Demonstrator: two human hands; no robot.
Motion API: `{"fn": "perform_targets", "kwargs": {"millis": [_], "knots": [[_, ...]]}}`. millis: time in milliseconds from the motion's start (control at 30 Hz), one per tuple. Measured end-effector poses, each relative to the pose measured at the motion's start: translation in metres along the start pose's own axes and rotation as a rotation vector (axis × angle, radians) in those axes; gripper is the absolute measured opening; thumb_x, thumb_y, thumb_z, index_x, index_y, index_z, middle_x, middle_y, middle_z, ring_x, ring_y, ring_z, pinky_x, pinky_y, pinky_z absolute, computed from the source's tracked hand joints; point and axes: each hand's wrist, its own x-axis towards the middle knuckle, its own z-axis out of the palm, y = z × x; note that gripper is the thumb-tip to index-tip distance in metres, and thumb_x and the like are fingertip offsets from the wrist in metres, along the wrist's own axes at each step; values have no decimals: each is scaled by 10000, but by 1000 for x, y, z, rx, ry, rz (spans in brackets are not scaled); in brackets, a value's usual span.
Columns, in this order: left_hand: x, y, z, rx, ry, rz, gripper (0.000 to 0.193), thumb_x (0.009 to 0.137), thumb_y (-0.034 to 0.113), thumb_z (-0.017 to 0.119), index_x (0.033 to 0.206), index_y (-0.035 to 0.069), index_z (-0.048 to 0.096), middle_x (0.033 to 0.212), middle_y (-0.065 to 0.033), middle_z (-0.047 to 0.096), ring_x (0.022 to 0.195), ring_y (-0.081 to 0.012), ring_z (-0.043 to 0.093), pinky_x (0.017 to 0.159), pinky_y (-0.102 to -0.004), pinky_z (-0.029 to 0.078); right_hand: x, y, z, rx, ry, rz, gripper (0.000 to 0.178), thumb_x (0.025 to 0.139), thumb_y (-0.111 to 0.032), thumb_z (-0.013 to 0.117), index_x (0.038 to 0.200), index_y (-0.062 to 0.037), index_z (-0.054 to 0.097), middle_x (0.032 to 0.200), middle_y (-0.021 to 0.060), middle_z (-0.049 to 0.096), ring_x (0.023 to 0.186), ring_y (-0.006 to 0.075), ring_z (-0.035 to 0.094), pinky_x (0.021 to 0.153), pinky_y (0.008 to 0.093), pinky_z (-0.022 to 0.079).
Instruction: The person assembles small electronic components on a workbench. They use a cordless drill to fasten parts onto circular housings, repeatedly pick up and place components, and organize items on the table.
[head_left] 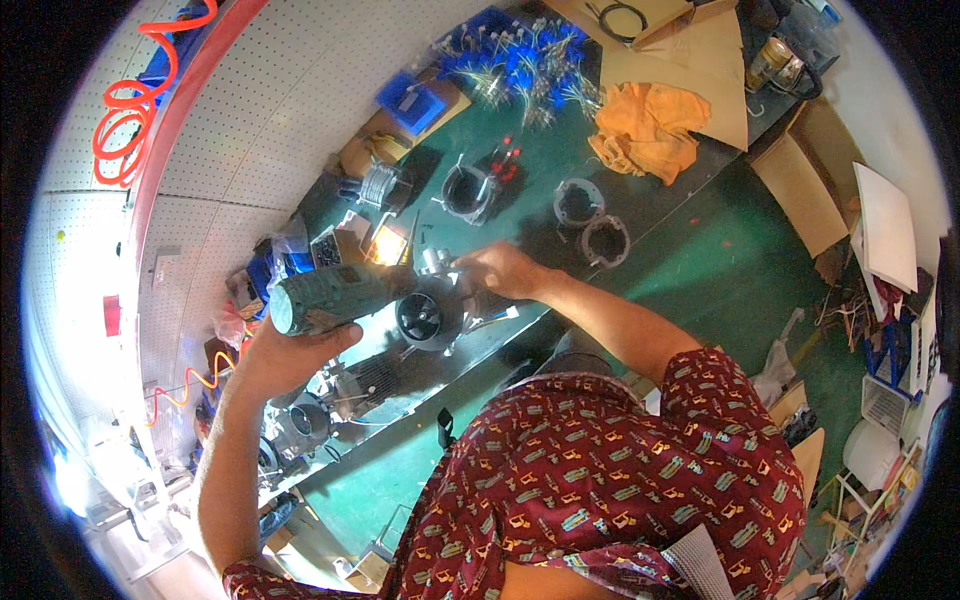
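Note:
My left hand (pixel 290 355) is wrapped round the handle of a dark green cordless power drill (pixel 335 298). The drill's front end points right, toward a grey metal motor housing (pixel 458 312) on the green bench. A round black fan (pixel 418 317) shows in the end of that housing. My right hand (pixel 505 271) grips the top of the housing from the right, with its fingertips by a small silvery fitting (pixel 433 260). The drill's tip is hard to make out against the housing, so I cannot tell whether they touch.
Beyond my hands lie grey metal rings (pixel 578 203), a ring-shaped part with wires (pixel 466 193) and a finned metal part (pixel 383 187). Farther back are blue-ended wire bundles (pixel 525 65), an orange cloth (pixel 650 130) and a blue bin (pixel 411 103). More motors (pixel 310 420) stand at lower left.

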Motion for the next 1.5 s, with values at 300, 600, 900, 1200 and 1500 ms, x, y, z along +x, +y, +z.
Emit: {"fn": "perform_targets", "kwargs": {"millis": [300, 600, 900, 1200, 1500], "knots": [[9, -3, 5, 111, 5, 88, 472, 824, 242, 826, 1203, 40, 630, 1009, -53, 704, 906, -135, 634, 812, -318, 527, -11, 15, 14, -4, 29, 130, 582, 768, -402, 783, 1199, -29, 666, 935, 220, 714, 861, 339, 704, 768, 410, 532], [20, 9, 4, 192, -34, 55, 461, 821, 294, 825, 1170, 56, 642, 967, -57, 704, 892, -158, 654, 811, -337, 533, -13, 12, 26, 71, 160, 78, 514, 727, -286, 798, 1168, -43, 694, 950, 204, 733, 838, 275, 718, 767, 367, 541], [20, 7, 14, 122, -55, 81, 398, 824, 247, 805, 1141, 54, 662, 950, -50, 713, 870, -146, 660, 791, -330, 533, -13, 5, 27, 228, 138, 167, 473, 749, -222, 783, 1178, -45, 697, 893, 141, 748, 783, 184, 687, 742, 344, 536], [1, 22, 25, 118, 78, 64, 398, 818, 238, 799, 1151, 54, 684, 964, -85, 735, 857, -174, 686, 813, -339, 536, -29, 56, -18, 95, 392, 293, 361, 881, -358, 667, 953, -9, 723, 910, 205, 713, 880, 325, 701, 775, 437, 525], [-60, -14, 44, -122, 384, -128, 423, 839, 205, 815, 1187, 33, 647, 1038, -65, 710, 921, -164, 661, 844, -342, 545, -6, 124, 12, -540, 146, 739, 326, 794, -351, 744, 933, -57, 718, 945, 211, 708, 948, 395, 689, 829, 510, 546]]}}
